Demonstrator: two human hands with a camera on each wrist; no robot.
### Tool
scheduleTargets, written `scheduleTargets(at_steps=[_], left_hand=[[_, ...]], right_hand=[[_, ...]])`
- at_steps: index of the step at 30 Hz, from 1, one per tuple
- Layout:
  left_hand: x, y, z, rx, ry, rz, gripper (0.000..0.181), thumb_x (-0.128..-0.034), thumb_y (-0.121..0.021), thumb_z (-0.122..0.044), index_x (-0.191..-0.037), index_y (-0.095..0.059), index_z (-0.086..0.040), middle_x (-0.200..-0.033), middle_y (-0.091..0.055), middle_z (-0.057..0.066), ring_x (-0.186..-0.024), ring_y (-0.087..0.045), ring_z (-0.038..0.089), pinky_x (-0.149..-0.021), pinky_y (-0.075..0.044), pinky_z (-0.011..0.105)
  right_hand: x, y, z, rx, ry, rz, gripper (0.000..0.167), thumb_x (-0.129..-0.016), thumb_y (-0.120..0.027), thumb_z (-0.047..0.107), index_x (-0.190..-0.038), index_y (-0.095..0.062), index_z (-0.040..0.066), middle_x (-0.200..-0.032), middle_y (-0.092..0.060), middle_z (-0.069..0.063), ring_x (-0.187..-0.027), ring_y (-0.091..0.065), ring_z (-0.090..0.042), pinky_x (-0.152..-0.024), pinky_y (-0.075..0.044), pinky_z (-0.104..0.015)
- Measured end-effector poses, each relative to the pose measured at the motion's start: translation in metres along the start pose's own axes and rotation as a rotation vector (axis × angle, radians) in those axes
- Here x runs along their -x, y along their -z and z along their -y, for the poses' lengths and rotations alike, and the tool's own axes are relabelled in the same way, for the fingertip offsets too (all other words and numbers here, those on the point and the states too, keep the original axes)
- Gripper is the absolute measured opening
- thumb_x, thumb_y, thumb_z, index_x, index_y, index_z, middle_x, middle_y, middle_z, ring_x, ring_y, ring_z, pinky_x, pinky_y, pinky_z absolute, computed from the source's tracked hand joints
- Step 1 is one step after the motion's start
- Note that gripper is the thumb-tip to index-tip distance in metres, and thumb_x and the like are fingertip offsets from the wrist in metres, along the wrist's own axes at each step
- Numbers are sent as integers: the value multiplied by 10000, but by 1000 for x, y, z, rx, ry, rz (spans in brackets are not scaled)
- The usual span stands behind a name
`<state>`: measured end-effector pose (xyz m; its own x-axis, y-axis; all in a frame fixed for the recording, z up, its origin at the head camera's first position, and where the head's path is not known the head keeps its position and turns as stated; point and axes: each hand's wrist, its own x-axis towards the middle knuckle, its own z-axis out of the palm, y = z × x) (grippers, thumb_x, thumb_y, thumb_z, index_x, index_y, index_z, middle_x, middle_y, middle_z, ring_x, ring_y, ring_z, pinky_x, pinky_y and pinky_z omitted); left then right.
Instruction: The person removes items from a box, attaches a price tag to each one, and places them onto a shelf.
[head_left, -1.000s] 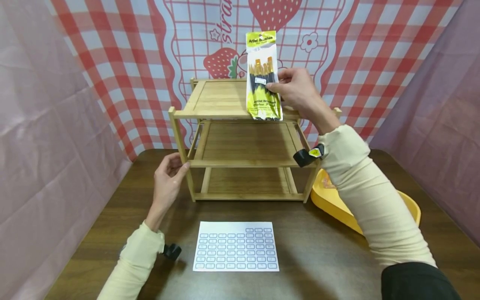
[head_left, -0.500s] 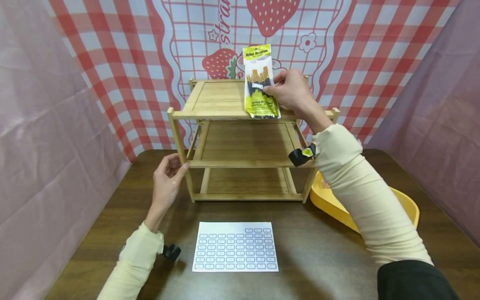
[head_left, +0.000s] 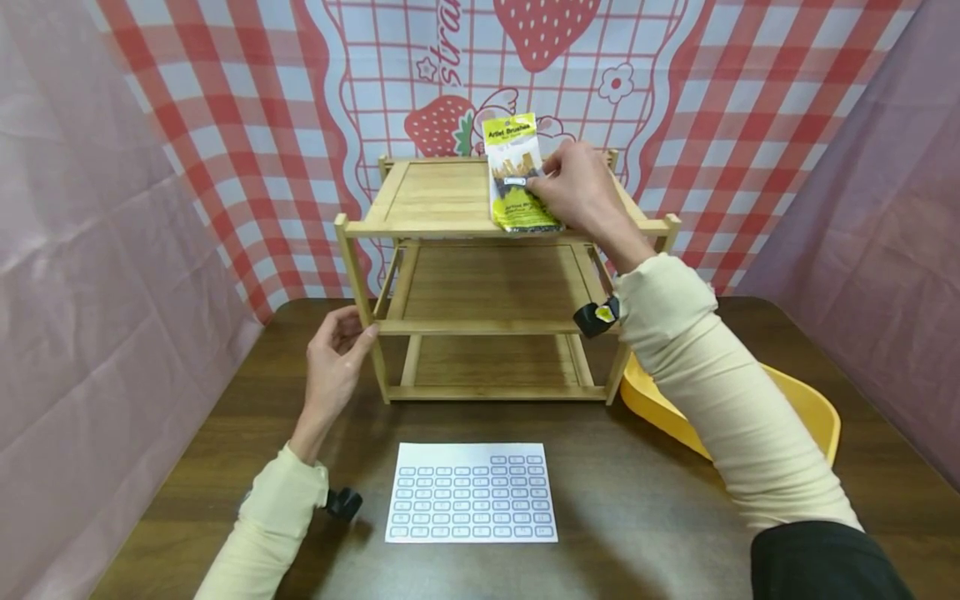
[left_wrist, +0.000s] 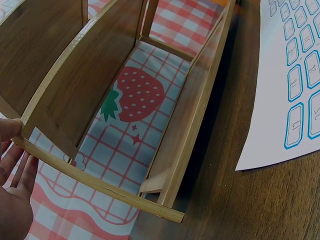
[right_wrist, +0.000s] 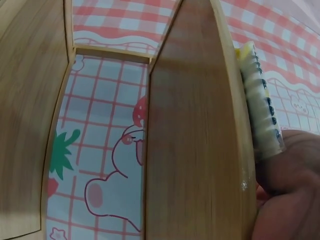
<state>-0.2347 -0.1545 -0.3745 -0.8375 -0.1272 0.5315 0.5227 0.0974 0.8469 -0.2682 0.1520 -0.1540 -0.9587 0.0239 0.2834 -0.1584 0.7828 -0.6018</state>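
A yellow and white packet of artist brushes (head_left: 513, 148) leans back over the right half of the top shelf, its lower end by the front rail. My right hand (head_left: 581, 187) pinches its right edge between thumb and fingers. In the right wrist view the packet (right_wrist: 261, 102) shows edge-on beside the shelf board, with the hand (right_wrist: 290, 185) below it. My left hand (head_left: 333, 358) holds the front left post of the wooden rack (head_left: 487, 327) at middle-shelf height; in the left wrist view its fingers and thumb (left_wrist: 10, 128) touch the frame.
A white sheet of small blue-outlined labels (head_left: 471, 493) lies on the table in front of the rack (left_wrist: 100, 185). A yellow tray (head_left: 806, 404) stands to the right, partly hidden by my right sleeve. A checked strawberry cloth (head_left: 285, 167) hangs behind.
My right hand has moved slightly left, and the brush packet has come down and tilted back towards the top shelf. The left hand has stayed on the post.
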Motion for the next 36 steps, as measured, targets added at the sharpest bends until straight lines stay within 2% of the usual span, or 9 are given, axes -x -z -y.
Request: scheduleTargets(at_steps=[8,18,22,25,29,36], left_hand=[[1,0,0,-1,1,-1,319,-952,-687,70,-1252,-591,123,-1091,-649,262,-949,-640,121,-908,-531,229],[0,0,0,-3,3,2,323,-947,-691,76,-1251,-593,122,-1101,-650,273,-952,-638,129,-905,-533,230],[0,0,0,-6,8,1,325,-947,-690,77,-1254,-592,121,-1102,-647,270,-955,-636,128,-914,-530,235],[1,0,0,-16,14,1,325,-956,-686,63,-1261,-589,119,-1107,-645,266,-964,-631,124,-930,-523,240],[2,0,-1,-22,20,3,319,-974,-678,32,-1267,-586,119,-1118,-644,268,-979,-627,119,-947,-515,242],[2,0,0,-20,12,6,318,-971,-682,32,-1265,-591,111,-1115,-646,259,-979,-627,134,-932,-520,237]], right_hand=[[-1,-1,0,64,16,-21,407,-1001,-645,194,-1328,-641,-49,-1351,-615,-184,-1228,-578,-325,-1031,-483,-427],[1,-1,1,111,20,1,441,-1021,-600,212,-1360,-602,-69,-1365,-613,-229,-1140,-598,-304,-946,-513,-406],[5,3,2,115,19,24,488,-1032,-565,240,-1410,-549,-68,-1414,-580,-235,-1177,-592,-316,-982,-510,-426],[10,7,2,116,25,38,511,-1048,-564,283,-1436,-532,-48,-1426,-575,-220,-1235,-580,-324,-1022,-498,-450],[20,15,2,107,41,41,517,-1056,-570,331,-1445,-542,-9,-1373,-615,-200,-1220,-590,-323,-1007,-500,-469],[42,27,-3,60,74,-14,520,-1043,-553,357,-1446,-542,27,-1325,-631,-183,-1154,-601,-321,-916,-518,-460]])
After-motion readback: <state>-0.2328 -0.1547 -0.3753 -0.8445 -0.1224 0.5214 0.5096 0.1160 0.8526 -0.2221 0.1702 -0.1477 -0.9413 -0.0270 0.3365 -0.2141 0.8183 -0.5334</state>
